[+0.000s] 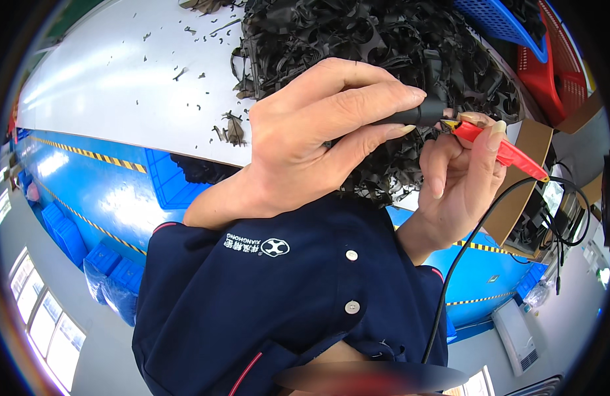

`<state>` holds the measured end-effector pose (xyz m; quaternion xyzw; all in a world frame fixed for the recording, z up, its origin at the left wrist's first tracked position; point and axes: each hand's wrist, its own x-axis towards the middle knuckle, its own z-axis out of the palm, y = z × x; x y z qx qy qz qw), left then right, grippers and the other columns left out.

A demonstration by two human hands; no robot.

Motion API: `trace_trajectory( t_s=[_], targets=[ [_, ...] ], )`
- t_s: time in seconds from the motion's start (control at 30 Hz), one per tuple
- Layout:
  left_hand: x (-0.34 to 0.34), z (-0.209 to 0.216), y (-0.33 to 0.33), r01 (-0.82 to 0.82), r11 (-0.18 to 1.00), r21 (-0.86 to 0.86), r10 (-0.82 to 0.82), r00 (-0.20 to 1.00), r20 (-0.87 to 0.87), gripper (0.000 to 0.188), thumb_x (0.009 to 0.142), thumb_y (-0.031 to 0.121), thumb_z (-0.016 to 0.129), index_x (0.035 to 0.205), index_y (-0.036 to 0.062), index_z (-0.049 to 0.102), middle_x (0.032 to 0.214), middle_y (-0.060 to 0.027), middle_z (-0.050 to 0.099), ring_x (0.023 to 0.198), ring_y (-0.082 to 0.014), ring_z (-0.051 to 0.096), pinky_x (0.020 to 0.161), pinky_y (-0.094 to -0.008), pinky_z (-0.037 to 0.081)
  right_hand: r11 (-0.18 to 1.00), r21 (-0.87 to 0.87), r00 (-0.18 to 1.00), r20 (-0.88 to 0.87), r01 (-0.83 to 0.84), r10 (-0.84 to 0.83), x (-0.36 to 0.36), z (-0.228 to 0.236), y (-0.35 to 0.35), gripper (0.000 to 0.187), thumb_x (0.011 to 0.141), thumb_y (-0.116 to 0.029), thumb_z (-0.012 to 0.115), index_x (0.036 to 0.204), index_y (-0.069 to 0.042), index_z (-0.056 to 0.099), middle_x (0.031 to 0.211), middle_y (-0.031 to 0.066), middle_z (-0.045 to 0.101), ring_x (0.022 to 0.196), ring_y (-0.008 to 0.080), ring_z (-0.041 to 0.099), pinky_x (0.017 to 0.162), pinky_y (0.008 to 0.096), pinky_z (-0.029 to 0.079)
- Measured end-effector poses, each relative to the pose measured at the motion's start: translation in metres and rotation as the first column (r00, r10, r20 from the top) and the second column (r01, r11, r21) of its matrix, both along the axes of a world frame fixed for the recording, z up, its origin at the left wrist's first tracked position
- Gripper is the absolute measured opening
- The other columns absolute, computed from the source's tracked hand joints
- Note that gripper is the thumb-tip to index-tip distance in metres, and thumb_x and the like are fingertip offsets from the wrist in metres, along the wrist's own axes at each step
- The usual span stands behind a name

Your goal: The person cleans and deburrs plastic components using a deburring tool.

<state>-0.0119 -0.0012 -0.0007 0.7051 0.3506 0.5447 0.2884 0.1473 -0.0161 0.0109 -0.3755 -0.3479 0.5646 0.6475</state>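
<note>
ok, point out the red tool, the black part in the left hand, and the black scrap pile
Red tool [511, 156]: head view, on its red body
Black part [431, 113]: head view, on its side between the fingers and the tool
Black scrap pile [384, 41]: head view, on its top

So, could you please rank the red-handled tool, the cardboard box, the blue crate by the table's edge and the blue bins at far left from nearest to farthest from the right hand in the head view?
1. Red-handled tool: in the right hand.
2. Cardboard box: just right.
3. Blue crate: left, below the table's edge.
4. Blue bins: far left.
</note>
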Motion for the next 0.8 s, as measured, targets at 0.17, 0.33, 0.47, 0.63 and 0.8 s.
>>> trace_trajectory(
  t_s=[0.17, 0.33, 0.47, 0.63, 0.8],
  targets=[
    [0.001, 0.001, -0.001, -0.016, 1.0, -0.009, 0.016, 1.0, -0.011, 0.032, 0.061, -0.009, 0.068, 0.093, -0.0043, 0.062, 0.09, -0.0176, 0.06, 0.077, -0.0238, 0.06, 0.065, -0.0261, 0.049, 0.99, 0.075, 0.965, 0.225, 0.123, -0.137, -0.007, -0.002, -0.001, 0.017, 0.087, -0.011, 0.049, 0.091, 0.005, 0.054, 0.077, 0.0193, 0.061, 0.035, 0.0084, 0.043, 0.031, 0.0172, 0.028],
    [0.0, 0.0, -0.002, 0.006, 1.0, 0.022, -0.006, 1.0, 0.017, 0.032, 0.061, -0.007, 0.068, 0.092, -0.0055, 0.062, 0.087, -0.0177, 0.061, 0.075, -0.0232, 0.06, 0.064, -0.0257, 0.049, 0.85, 0.462, 0.555, 0.65, 0.254, -0.519, -0.024, -0.011, 0.011, 0.019, 0.083, -0.009, 0.056, 0.085, 0.01, 0.06, 0.062, 0.0115, 0.06, 0.04, 0.0067, 0.044, 0.036, 0.0158, 0.029],
    [-0.002, 0.005, 0.0, 0.01, 0.995, -0.102, -0.003, 0.997, 0.073, 0.033, 0.063, -0.005, 0.069, 0.094, -0.0071, 0.06, 0.086, -0.0178, 0.061, 0.075, -0.0213, 0.06, 0.065, -0.0246, 0.048, 0.902, 0.26, 0.614, 0.664, 0.343, -0.425, -0.013, -0.013, 0.021, 0.014, 0.08, -0.006, 0.06, 0.084, 0.008, 0.061, 0.065, 0.0089, 0.061, 0.051, 0.0073, 0.052, 0.05, 0.0165, 0.041],
    [-0.004, 0.003, 0.008, 0.022, 0.991, -0.13, -0.01, 0.996, 0.09, 0.033, 0.063, -0.007, 0.069, 0.094, -0.006, 0.06, 0.088, -0.0166, 0.06, 0.076, -0.0193, 0.058, 0.064, -0.0248, 0.047, 0.785, 0.614, 0.465, 0.722, -0.089, -0.512, 0.011, -0.02, 0.048, 0.009, 0.073, 0.002, 0.064, 0.081, 0.004, 0.061, 0.072, 0.0104, 0.061, 0.06, 0.0133, 0.054, 0.054, 0.0206, 0.043],
    [0.0, 0.006, 0.023, 0.041, 0.996, -0.079, -0.035, 0.996, 0.08, 0.034, 0.062, -0.011, 0.068, 0.095, -0.003, 0.059, 0.093, -0.0114, 0.052, 0.079, -0.0161, 0.055, 0.068, -0.0235, 0.046, 0.85, 0.527, 0.615, 0.675, -0.014, -0.408, 0.017, -0.012, 0.046, 0.006, 0.076, 0.001, 0.06, 0.08, 0.005, 0.059, 0.077, 0.0131, 0.059, 0.071, 0.0204, 0.055, 0.061, 0.026, 0.046]
  ],
)
